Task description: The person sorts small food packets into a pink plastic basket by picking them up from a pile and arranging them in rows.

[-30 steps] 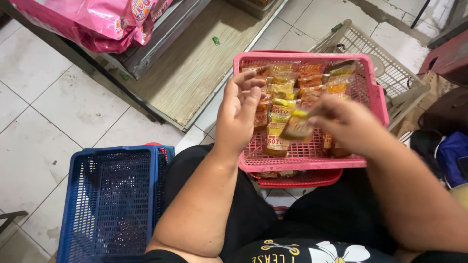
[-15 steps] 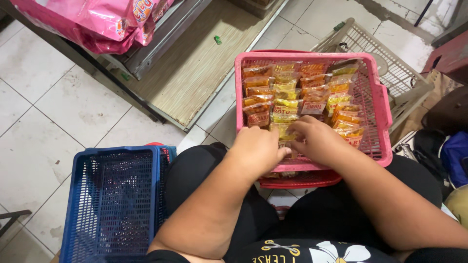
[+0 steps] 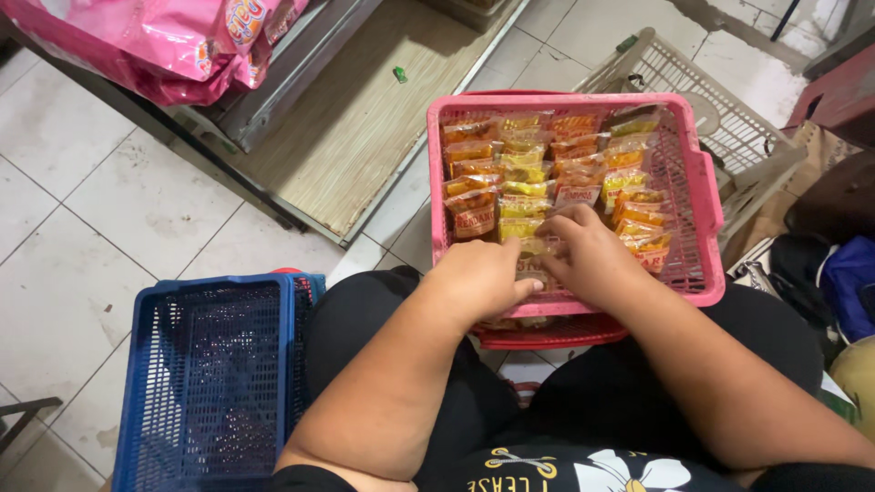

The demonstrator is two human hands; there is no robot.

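A pink plastic basket rests on my lap, filled with rows of small orange and yellow snack packets. Both hands are low at the basket's near edge. My left hand is curled, fingers pressing on a packet in the front row. My right hand lies beside it, fingers bent over the same packets. What each hand grips is hidden under the fingers.
A blue plastic basket stands on the tiled floor at my left knee. A beige crate lies behind the pink basket. Pink bags sit on a low shelf with a wooden board. Bags lie at the right.
Both hands came down from the middle of the basket to its near edge and closed together over the front packets.
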